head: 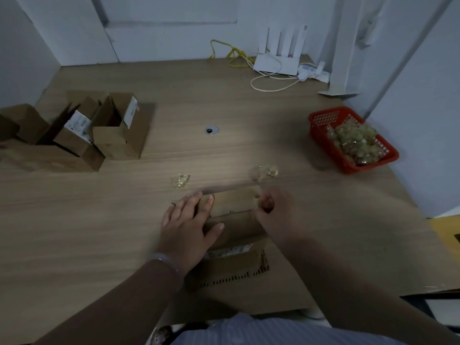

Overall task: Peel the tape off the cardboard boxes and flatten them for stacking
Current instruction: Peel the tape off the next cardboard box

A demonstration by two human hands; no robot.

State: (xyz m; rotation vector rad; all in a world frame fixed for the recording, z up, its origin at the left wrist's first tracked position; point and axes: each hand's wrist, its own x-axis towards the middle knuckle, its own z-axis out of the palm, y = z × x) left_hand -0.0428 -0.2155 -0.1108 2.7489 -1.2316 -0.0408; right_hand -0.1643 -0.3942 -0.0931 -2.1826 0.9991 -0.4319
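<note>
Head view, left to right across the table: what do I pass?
Open boxes → left hand → the box it presses → right hand at that box's other end → red basket.

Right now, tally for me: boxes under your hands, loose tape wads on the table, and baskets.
cardboard box under the left hand and right hand: 1
loose tape wads: 2
red basket: 1
Total: 4
</note>
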